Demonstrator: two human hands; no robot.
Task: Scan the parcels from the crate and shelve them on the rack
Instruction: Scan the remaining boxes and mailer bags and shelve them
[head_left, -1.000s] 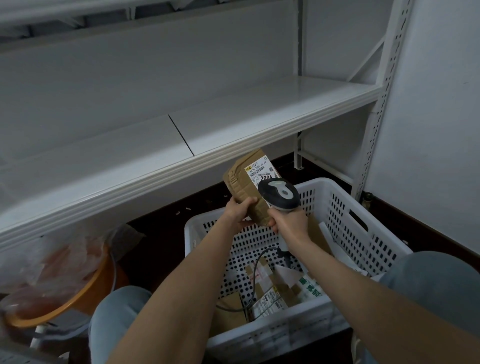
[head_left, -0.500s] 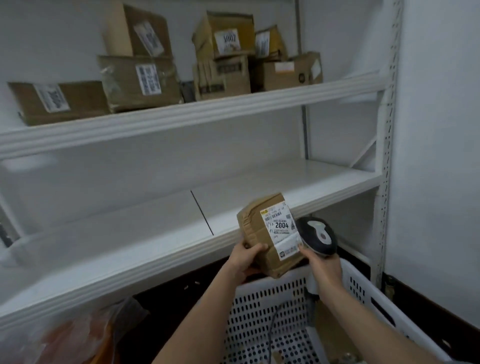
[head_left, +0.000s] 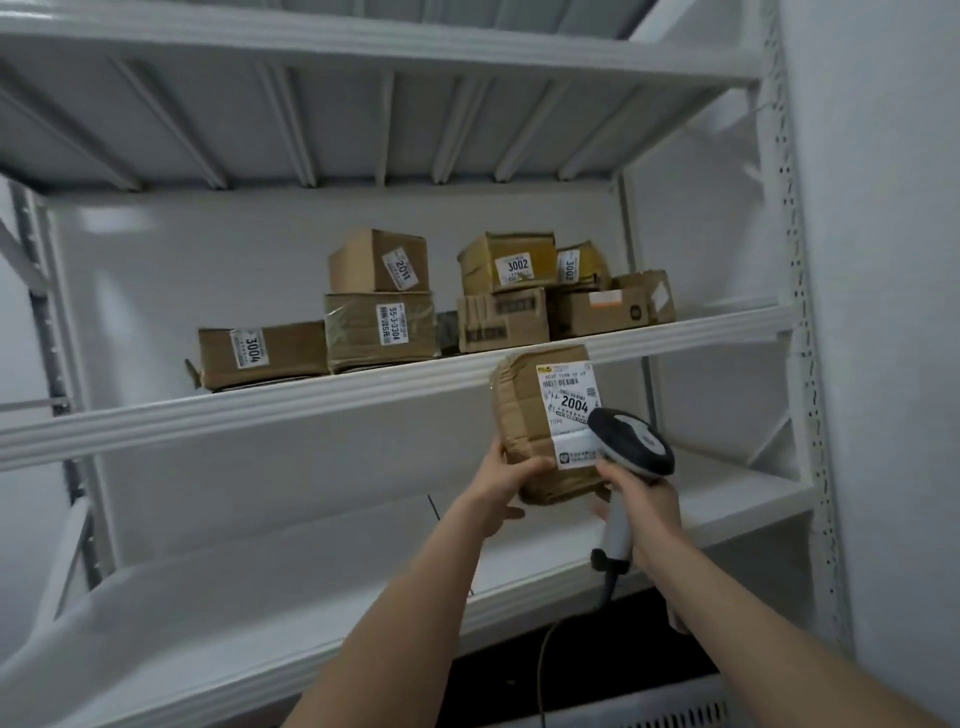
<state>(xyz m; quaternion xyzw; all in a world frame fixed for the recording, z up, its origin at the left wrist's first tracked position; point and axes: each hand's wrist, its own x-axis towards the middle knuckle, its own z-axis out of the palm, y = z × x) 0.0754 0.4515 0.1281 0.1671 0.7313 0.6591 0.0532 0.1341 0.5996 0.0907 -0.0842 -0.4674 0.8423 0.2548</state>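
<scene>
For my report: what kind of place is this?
Probably a parcel storeroom or pickup point: a white metal rack holds numbered cardboard parcels, and the right hand holds a barcode scanner beside parcel 2004.

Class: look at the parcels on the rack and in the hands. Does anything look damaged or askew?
Yes. The held parcel 2004 is crumpled. On the shelf, parcel 2001 sits skewed atop its stack, its label tilted.
</scene>
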